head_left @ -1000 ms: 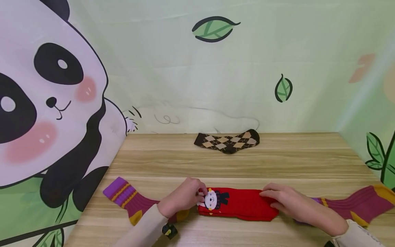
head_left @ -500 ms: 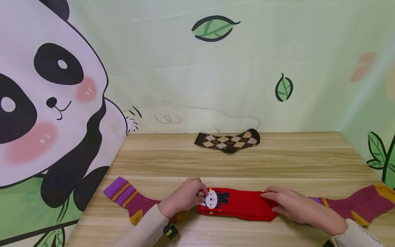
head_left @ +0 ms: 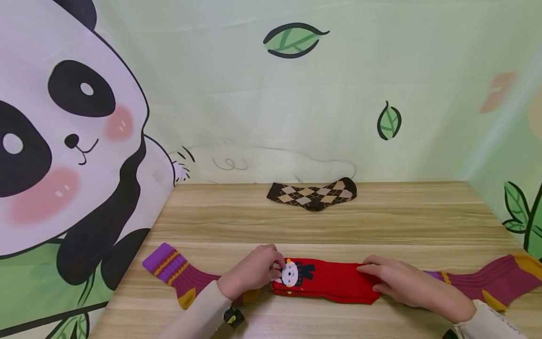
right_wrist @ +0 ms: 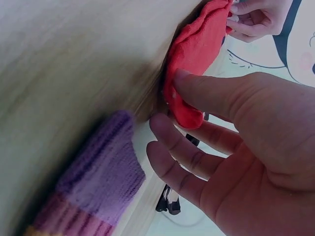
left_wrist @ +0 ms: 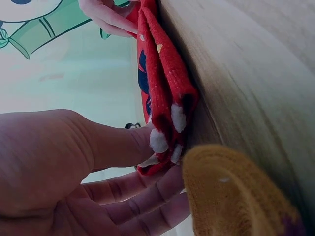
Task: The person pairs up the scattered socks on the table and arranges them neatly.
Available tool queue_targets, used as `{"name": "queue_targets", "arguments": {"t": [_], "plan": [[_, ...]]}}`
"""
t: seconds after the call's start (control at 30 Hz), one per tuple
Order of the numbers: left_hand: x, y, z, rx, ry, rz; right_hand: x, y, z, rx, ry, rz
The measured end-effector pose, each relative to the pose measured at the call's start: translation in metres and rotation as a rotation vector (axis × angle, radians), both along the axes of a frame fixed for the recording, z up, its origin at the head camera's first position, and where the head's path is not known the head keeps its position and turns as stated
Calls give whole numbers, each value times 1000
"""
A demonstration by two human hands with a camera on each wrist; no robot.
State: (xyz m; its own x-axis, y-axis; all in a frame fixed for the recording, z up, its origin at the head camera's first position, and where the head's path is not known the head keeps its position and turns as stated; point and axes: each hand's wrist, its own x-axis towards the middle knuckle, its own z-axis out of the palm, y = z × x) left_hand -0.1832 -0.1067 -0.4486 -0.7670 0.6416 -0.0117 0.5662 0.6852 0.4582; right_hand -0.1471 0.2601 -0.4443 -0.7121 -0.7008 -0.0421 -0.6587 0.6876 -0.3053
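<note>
A red sock [head_left: 334, 280] with a white animal face and dark bow near one end lies lengthwise in front of me, at the table's near middle. Doubled red layers with white tufts show at its left end in the left wrist view. My left hand [head_left: 254, 268] pinches that end between thumb and fingers. At the opposite end, my right hand [head_left: 404, 280] has its thumb on the red fabric and its index finger behind, holding the edge; the other fingers are loosely bent beside it in the right wrist view.
Purple-and-maroon socks with mustard heels lie at both sides, one left [head_left: 190, 278] partly under my left arm, one right [head_left: 487, 280] partly behind my right hand. A brown argyle sock [head_left: 313, 195] lies at the back of the wooden table [head_left: 402, 221], against the printed backdrop [head_left: 203, 94].
My right hand and the red sock's right end have shifted very slightly toward me since one second ago. My left hand stays at the other end.
</note>
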Motion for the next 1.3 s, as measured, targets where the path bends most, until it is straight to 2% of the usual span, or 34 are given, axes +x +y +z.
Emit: {"name": "queue_targets", "arguments": {"t": [0.3,0.5,0.7,1.07,1.3], "plan": [[5,1,5,-33,37,-2,-3,-1,9,31,29,-3],[7,3,8,-1,65,11,-6,-4,14,47,81,0],[8,8,10,23,108,-31,-6,-8,19,28,101,0],[11,14,6,86,67,-77,-3,-21,17,-39,160,16],[11,15,3,116,59,-123,-2,-30,11,-30,118,23]]}}
